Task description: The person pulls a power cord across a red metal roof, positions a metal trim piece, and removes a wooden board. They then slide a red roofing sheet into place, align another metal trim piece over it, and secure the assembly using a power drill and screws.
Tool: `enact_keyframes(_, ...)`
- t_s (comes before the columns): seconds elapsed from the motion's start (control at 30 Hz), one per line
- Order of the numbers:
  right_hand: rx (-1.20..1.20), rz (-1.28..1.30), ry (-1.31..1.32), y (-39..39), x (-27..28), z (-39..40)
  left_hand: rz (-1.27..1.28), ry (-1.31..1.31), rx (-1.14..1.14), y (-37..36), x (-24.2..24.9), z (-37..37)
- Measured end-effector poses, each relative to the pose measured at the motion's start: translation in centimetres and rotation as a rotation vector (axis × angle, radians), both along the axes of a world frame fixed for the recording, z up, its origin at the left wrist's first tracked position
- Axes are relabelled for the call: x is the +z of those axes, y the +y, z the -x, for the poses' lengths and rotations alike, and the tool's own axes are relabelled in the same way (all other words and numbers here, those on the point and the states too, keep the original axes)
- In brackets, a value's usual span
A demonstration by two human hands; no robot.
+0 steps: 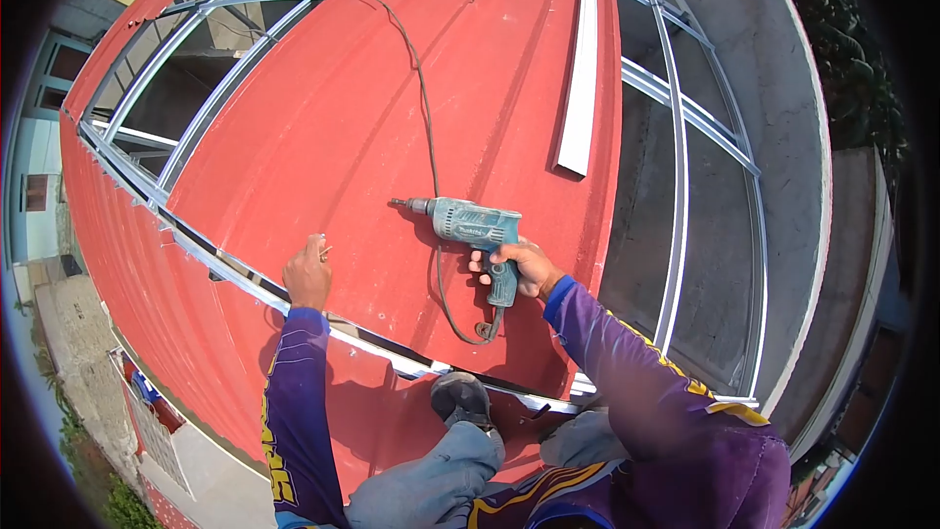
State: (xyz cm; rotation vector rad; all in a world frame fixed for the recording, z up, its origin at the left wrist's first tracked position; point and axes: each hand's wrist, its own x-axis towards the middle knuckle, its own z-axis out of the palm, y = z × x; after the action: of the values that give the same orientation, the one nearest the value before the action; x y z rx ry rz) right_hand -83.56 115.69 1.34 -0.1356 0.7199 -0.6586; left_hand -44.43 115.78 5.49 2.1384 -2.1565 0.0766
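Observation:
My right hand (529, 266) is wrapped round the grip of a teal power drill (475, 223), which lies on its side just over the red roof sheet (323, 157). The drill's bit points left, and its dark power cord (423, 88) loops below the grip and runs up across the sheet. To the left, my left hand (307, 274) is closed, with fingertips pinched on small brass-coloured bits, probably screws, too small to be sure. That hand is above the seam by the sheet's lower edge.
A long white metal channel (580, 78) lies on the sheet at right. Open steel framing (679, 157) with gaps beneath borders it on the right, and more framing (186, 24) at upper left. A concrete wall (769, 137) stands far right. My shoe (460, 398) is near the seam.

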Motion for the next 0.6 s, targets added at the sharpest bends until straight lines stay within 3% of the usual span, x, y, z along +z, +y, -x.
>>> enact_keyframes(0.27,-0.064,0.027,0.247,-0.7,0.5,-1.1,0.035,0.002,-0.008,-0.4,-0.4,-0.1)
enact_keyframes(0.53,-0.009,0.278,0.571,-3.1,1.0,-1.9,0.075,0.043,0.019,-0.3,-1.0,-0.5)
enact_keyframes(0.6,-0.029,0.454,0.677,-3.6,1.4,-2.3,0.072,0.038,0.046,-0.3,-0.9,0.0)
